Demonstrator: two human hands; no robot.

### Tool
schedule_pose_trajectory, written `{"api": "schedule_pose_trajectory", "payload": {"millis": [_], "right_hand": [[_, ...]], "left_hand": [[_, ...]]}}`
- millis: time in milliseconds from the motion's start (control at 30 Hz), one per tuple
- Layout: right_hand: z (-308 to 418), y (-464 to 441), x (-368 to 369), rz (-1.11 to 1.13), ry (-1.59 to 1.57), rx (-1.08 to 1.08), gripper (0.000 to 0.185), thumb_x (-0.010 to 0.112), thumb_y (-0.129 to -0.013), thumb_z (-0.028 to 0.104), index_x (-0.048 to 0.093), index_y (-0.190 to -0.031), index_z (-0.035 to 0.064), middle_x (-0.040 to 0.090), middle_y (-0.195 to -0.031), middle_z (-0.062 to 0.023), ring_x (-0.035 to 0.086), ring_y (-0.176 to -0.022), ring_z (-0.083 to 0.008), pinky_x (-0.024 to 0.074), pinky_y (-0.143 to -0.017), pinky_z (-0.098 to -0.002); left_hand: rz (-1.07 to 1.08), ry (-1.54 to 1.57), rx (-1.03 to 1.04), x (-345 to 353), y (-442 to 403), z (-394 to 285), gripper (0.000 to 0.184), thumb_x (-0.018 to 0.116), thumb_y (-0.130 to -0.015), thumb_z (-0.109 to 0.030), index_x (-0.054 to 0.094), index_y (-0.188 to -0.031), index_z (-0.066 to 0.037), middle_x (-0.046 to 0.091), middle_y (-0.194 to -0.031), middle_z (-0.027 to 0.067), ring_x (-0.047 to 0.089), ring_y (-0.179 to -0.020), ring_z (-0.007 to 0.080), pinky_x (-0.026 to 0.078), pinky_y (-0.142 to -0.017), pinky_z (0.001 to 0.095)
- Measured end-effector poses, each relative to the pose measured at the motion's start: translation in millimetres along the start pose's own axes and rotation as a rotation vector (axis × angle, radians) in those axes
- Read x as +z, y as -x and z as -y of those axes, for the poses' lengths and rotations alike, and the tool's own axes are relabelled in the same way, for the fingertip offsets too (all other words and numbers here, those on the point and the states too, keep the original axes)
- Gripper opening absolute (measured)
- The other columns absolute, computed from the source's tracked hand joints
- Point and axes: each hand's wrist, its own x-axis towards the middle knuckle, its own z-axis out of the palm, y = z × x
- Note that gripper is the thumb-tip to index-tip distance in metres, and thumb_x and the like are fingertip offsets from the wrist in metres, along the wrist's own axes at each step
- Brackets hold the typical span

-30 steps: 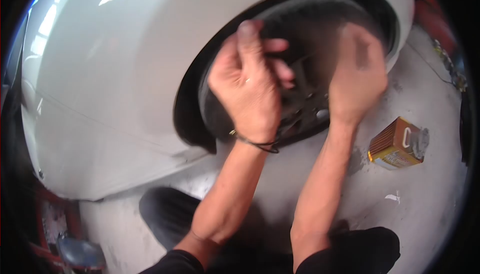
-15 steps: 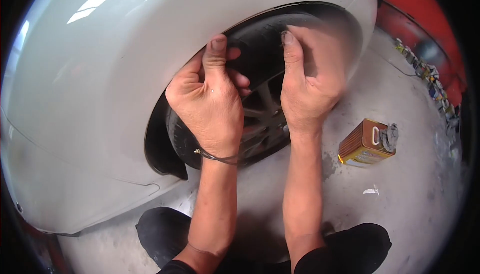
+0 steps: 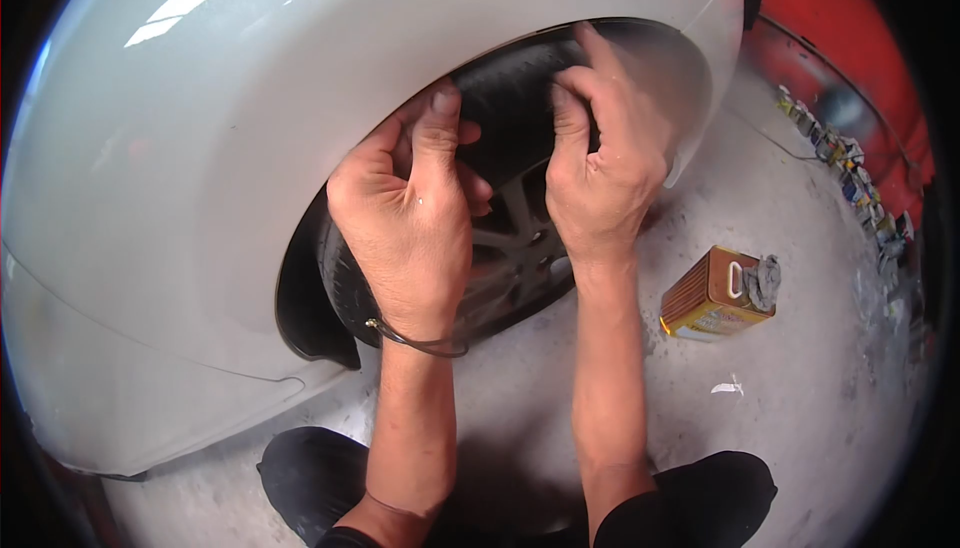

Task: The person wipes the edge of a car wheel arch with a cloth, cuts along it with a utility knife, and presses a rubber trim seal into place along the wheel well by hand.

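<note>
My left hand [image 3: 405, 203] is at the upper rim of the wheel arch [image 3: 500, 45] of a light-coloured car. Its thumb points up at the rim, with the fingers curled behind it. Whatever lies in that grip is hidden. Inside the same arch, my right hand [image 3: 605, 168] has its index finger stretched up to the rim. Its thumb and another bent finger are close together but apart, with nothing visible between them. Beyond both hands is the car wheel [image 3: 505, 233] with its dark tyre. The smooth fender [image 3: 240, 138] curves away on the left.
A brown and yellow rectangular tin [image 3: 712, 298] with a white handle and a grey rag [image 3: 764, 283] on top stands on the concrete floor at right. A white scrap [image 3: 728, 386] lies nearer. Several small containers [image 3: 855, 173] line a red surface [image 3: 850, 8] at far right.
My right index finger has lifted and straightened toward the arch rim, away from the thumb. My left hand keeps nearly the same pose. The whole view has shifted slightly.
</note>
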Motion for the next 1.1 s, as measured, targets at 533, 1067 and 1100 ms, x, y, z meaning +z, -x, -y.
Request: {"api": "schedule_pose_trajectory", "payload": {"millis": [533, 1067, 1100], "right_hand": [[16, 6, 23, -0.204, -0.257, 0.268, 0.007, 0.087, -0.103, 0.017, 0.083, -0.106, 0.0129, 0.079, -0.106, 0.0010, 0.076, -0.103, -0.0218, 0.0515, -0.096, -0.0391], [13, -5, 39, -0.251, 0.015, 0.042, 0.010, 0.085, -0.102, 0.014, 0.080, -0.110, 0.0126, 0.075, -0.098, 0.0043, 0.072, -0.093, -0.0196, 0.0447, -0.095, -0.0393], [14, -5, 39, -0.247, 0.013, 0.040, 0.010, 0.085, -0.102, 0.014, 0.080, -0.110, 0.0126, 0.075, -0.098, 0.0043, 0.072, -0.093, -0.0196, 0.0447, -0.095, -0.0393]], "left_hand": [[-0.079, 0.021, 0.060, 10, -2, 5, 0.031, 0.073, -0.117, -0.026, 0.082, -0.112, 0.004, 0.080, -0.089, 0.0113, 0.063, -0.053, 0.0110, 0.047, -0.047, 0.0262], [-0.180, 0.352, 0.019, 0, 5, 8, 0.024, 0.076, -0.114, -0.017, 0.075, -0.112, 0.006, 0.074, -0.090, 0.0092, 0.065, -0.056, 0.0119, 0.048, -0.047, 0.0262], [-0.184, 0.354, 0.017, 0, 6, 9, 0.024, 0.076, -0.114, -0.017, 0.075, -0.112, 0.006, 0.074, -0.090, 0.0092, 0.065, -0.056, 0.0119, 0.048, -0.047, 0.0262]]}}
